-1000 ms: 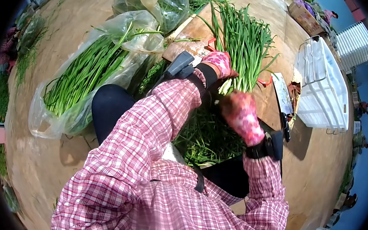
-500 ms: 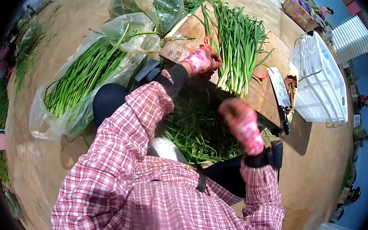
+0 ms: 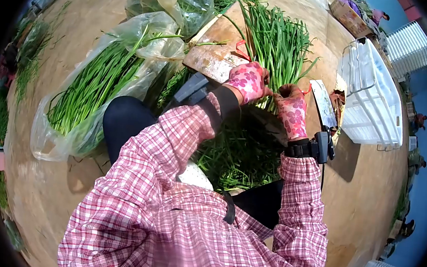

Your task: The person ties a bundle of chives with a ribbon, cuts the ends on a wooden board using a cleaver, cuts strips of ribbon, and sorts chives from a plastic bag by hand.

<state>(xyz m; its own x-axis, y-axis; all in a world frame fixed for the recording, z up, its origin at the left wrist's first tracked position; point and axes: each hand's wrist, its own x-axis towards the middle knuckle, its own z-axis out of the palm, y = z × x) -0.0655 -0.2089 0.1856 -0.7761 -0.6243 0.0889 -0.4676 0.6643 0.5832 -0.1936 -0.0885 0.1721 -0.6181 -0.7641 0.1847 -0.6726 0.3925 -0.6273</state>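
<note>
A bunch of garlic chives (image 3: 283,43) lies on a wooden board (image 3: 216,61), white stalk ends toward me. My left hand (image 3: 247,82), in a pink flowered fingerless glove, is closed in a pinch at the left of the stalk ends. Close beside it, my right hand (image 3: 292,107) pinches at their right side, fingertips nearly meeting the left ones. What the fingers hold is too small to make out. A red tie (image 3: 241,50) shows left of the bunch, and another red bit shows behind my right hand. The hands partly cover the stalk ends.
A knife (image 3: 324,99) lies at the board's right edge. White crates (image 3: 372,91) stand farther right. An open plastic bag (image 3: 94,86) of green stalks lies on the left, with another bag (image 3: 171,2) behind. Loose green leaves (image 3: 237,155) are heaped below the board.
My right hand has swung up and left from below the board to the stalk ends. My left hand has moved slightly right and down, meeting it there.
</note>
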